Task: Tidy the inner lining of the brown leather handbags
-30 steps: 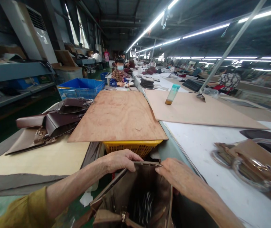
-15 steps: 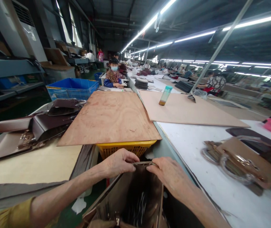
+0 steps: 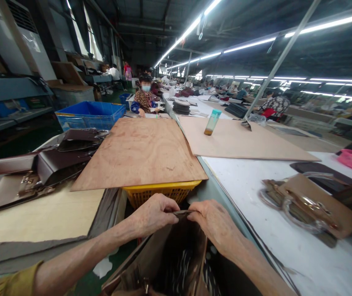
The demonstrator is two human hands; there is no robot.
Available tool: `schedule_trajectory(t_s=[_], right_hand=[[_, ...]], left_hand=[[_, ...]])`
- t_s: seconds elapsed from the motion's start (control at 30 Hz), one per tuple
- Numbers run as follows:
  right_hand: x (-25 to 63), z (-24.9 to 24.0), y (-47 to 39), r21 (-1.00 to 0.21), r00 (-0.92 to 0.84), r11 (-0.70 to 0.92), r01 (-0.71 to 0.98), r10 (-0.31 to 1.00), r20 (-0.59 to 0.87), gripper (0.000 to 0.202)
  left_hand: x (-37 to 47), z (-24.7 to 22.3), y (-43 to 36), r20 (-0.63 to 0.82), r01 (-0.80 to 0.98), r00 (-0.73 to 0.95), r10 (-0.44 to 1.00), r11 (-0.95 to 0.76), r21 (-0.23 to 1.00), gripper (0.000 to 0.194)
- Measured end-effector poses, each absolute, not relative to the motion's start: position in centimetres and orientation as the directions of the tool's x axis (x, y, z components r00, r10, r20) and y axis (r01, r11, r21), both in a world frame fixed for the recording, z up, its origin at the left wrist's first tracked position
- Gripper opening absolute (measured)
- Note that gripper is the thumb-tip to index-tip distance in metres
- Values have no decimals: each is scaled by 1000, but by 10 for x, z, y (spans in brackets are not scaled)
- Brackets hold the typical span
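A brown handbag [image 3: 151,259] stands close in front of me, its mouth open toward me and a dark striped lining showing inside. My left hand [image 3: 159,211] pinches the far rim of the bag between thumb and fingers. Just to the right, my right hand [image 3: 208,216] grips the same rim, a short stretch of edge showing between the two hands. The bag's lower part runs out of the bottom of the view.
Beyond my hands a plywood board [image 3: 145,152] lies over a yellow basket [image 3: 160,191]. Brown bag pieces [image 3: 52,160] are piled at left, near a blue crate [image 3: 91,115]. A tan handbag [image 3: 314,203] and a bottle [image 3: 212,122] rest on the right table. A co-worker [image 3: 145,98] sits ahead.
My right hand has shifted slightly left along the rim, closer to my left hand. The bag's mouth looks narrower, and the view has moved a little.
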State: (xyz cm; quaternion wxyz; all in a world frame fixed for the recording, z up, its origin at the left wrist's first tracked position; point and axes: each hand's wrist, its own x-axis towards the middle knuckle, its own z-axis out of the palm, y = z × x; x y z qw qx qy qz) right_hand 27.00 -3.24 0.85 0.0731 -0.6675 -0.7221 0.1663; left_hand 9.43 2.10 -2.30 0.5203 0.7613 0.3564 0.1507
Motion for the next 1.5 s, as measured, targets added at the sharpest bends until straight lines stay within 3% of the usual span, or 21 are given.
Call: schedule_trajectory(t_s=[0.17,0.4,0.67,0.77,0.93,1.23,1.33,1.5], right_hand=[[271,5,-32,-273,-120,94,958,989,-82,18],[273,7,-32,-181,-190,175,968,979,-70,21],[272,7,-32,-107,-220,213,971,974,-52,24],[274,7,-29,-158,-257,245,957,964,-64,21],[275,4,-28,-354,-308,274,894,950,-42,22],[271,1,-33,-284,-236,216,934,971,-38,23],[269,1,-28,-361,-299,251,898,950,-84,15],[265,1,-20,-473,-347,258,843,931,-110,21]], left_hand=[[99,-14,19,-111,453,689,716,-306,837,17],[103,0,12,-21,542,721,692,-545,640,23],[109,-4,11,1,593,700,714,-582,557,25],[109,-2,9,-7,597,697,717,-574,560,25],[109,0,8,-18,601,676,736,-538,591,23],[108,-6,12,-58,555,683,728,-465,690,13],[106,-5,13,-72,548,679,730,-440,711,10],[103,-10,13,-63,525,687,724,-434,732,13]])
